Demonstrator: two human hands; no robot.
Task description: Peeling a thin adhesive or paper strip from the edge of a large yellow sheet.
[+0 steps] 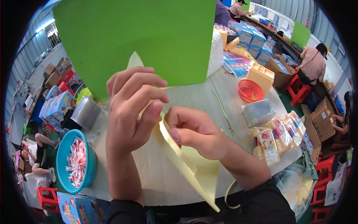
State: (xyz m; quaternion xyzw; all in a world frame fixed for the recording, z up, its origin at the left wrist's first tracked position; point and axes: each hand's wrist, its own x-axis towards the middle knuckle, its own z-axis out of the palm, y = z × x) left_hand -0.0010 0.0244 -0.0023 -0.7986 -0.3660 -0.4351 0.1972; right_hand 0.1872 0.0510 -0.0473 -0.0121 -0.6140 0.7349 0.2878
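A pale yellow sheet, thin and bent, slants across the middle of the table between my hands. One of its edges is folded or peeled back into a narrow strip running toward me. My right hand pinches that edge between thumb and bent fingers. My left hand is raised beside it with curled fingers, and the sheet passes between its thumb and fingers. A pale corner sticks up behind the left fingers; the exact grip there is partly hidden.
An upright green board stands across the table's far side. At left is a teal basin of small packets. To the right are a red basket, a clear plastic box and bagged sets. Narrow strips lie about; people sit beyond.
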